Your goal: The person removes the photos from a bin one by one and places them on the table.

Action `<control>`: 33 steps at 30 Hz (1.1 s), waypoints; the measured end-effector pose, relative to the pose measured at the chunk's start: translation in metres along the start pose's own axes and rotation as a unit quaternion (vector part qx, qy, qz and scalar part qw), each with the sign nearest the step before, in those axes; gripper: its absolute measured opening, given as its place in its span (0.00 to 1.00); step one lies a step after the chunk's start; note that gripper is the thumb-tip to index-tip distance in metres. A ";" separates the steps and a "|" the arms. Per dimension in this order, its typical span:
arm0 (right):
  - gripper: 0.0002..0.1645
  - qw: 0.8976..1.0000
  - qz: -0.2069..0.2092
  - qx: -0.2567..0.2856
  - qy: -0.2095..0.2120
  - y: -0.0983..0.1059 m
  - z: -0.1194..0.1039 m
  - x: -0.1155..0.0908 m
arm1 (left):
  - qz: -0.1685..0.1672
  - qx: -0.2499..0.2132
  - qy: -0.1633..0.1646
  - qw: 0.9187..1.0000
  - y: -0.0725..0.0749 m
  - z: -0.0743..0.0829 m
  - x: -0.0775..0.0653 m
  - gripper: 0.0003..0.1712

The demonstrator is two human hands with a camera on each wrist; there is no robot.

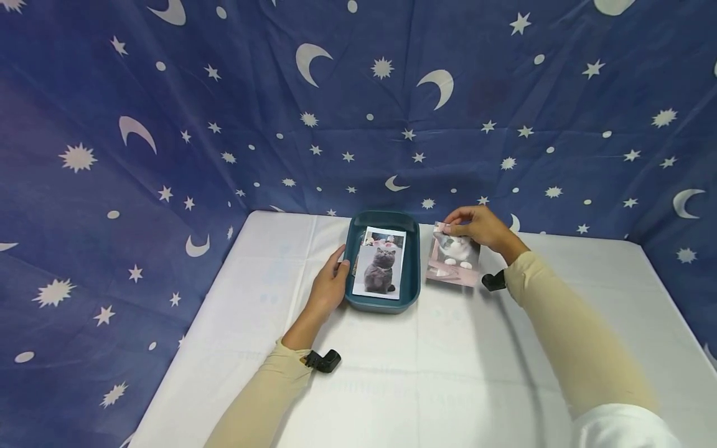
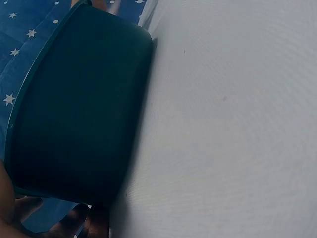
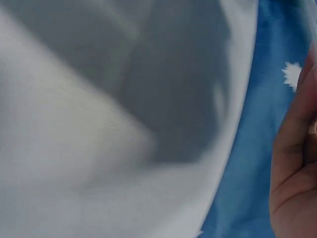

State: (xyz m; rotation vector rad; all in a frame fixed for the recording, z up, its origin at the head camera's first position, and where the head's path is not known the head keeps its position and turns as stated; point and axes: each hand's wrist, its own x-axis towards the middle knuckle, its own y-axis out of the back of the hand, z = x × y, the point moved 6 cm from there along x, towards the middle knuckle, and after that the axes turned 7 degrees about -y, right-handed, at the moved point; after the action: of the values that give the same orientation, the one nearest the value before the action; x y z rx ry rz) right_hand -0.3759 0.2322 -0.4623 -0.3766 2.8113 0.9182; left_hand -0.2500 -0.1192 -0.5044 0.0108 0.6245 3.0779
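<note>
My right hand [image 1: 484,229] pinches a photo card [image 1: 452,256] of a white-and-grey cat by its top edge, thumb in front. The card hangs just right of a dark teal plastic tray [image 1: 414,267], over the white table. Inside the tray lies a photo card [image 1: 378,264] of a grey cat, with the edge of another card showing beneath it. My left hand [image 1: 330,281] holds the tray's left side, its thumb at the rim. In the left wrist view, fingers [image 2: 74,220] lie against the end of the tray's wall.
A white cloth [image 1: 448,373] covers the table. A dark blue curtain [image 1: 358,106] with moons and stars hangs behind and at the sides. Black wrist cameras sit on my left sleeve [image 1: 325,361] and right sleeve [image 1: 493,281]. A shadow falls on the cloth beneath my right arm.
</note>
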 end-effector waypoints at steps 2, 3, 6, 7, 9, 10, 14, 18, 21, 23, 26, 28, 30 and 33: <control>0.19 1.000 -0.010 0.005 0.001 -0.005 0.005 0.003 | 0.000 0.000 0.000 1.000 0.000 0.001 -0.001 0.29; 0.19 1.000 -0.015 0.006 0.003 -0.008 0.007 0.004 | 0.001 0.000 0.001 1.000 0.000 0.001 -0.001 0.29; 0.19 1.000 -0.019 0.004 0.006 -0.015 0.013 0.008 | 0.001 0.000 0.004 1.000 0.000 0.002 -0.002 0.29; 0.18 1.000 -0.018 0.006 0.006 -0.017 0.015 0.009 | 0.001 0.000 0.005 1.000 0.001 0.002 -0.002 0.29; 0.18 1.000 -0.014 0.005 0.008 -0.020 0.018 0.012 | 0.000 0.000 0.009 1.000 0.001 0.001 -0.002 0.29; 0.17 1.000 -0.010 0.006 0.007 -0.021 0.020 0.014 | 0.000 0.001 0.010 1.000 0.000 0.001 -0.003 0.29; 0.16 1.000 0.001 0.003 0.010 -0.026 0.023 0.019 | 0.001 0.003 0.013 1.000 0.001 0.001 -0.003 0.29; 0.14 1.000 0.013 -0.004 0.013 -0.028 0.025 0.021 | 0.005 0.006 0.007 1.000 0.001 0.002 -0.002 0.29; 0.14 0.999 0.021 -0.017 0.020 -0.030 0.026 0.023 | 0.005 0.007 0.005 1.000 0.001 0.002 -0.002 0.28; 0.15 0.999 0.025 -0.026 0.026 -0.031 0.027 0.024 | 0.006 0.005 0.008 1.000 0.001 0.002 -0.002 0.28; 0.16 0.998 0.032 -0.044 0.029 -0.032 0.028 0.026 | 0.007 0.003 0.009 1.000 0.001 0.001 -0.002 0.29; 0.16 0.998 0.034 -0.055 0.028 -0.033 0.028 0.027 | 0.006 0.001 0.012 1.000 0.001 0.000 -0.002 0.29; 0.17 0.996 0.038 -0.071 0.026 -0.034 0.028 0.027 | 0.004 -0.001 0.008 1.000 0.001 0.000 -0.002 0.29; 0.17 0.995 0.039 -0.086 0.023 -0.035 0.026 0.026 | 0.004 -0.003 0.002 1.000 0.000 0.000 -0.002 0.29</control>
State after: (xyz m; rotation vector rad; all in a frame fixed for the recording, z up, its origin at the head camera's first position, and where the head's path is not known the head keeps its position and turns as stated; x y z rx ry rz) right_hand -0.3887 0.2155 -0.5088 -0.3156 2.8141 1.1865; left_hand -0.2477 -0.1189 -0.5041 0.0060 0.6166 3.0885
